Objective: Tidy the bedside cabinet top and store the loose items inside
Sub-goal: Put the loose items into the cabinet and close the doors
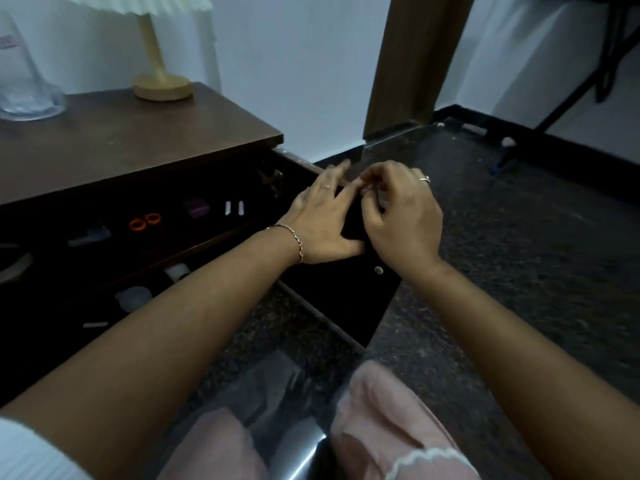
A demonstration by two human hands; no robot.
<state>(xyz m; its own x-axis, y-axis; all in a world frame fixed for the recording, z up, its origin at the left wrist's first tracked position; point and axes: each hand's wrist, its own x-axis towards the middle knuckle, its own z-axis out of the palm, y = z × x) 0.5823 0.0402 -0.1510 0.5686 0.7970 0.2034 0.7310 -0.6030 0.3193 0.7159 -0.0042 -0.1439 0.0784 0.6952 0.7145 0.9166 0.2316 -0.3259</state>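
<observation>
The brown bedside cabinet top (131, 147) carries a lamp with a wooden base (162, 86) and a clear container (29, 95). Below it the upper drawer (294, 162) stands pulled out, holding orange rings (145, 221), a purple item (196, 207) and two small white pieces (234, 207). Over the drawer's right end my left hand (318, 223) grips a dark item (353, 221) between thumb and spread fingers. My right hand (401, 216) pinches at that item's top edge; what sits in the pinch is hidden.
A lower drawer, also pulled out, shows a white cap (177, 271), a pale round thing (133, 297) and a white stick (96, 324). Its dark front has a pale stud (379, 270). Dark speckled floor (519, 237) lies to the right, a wooden post (412, 64) behind. My knees (381, 410) are below.
</observation>
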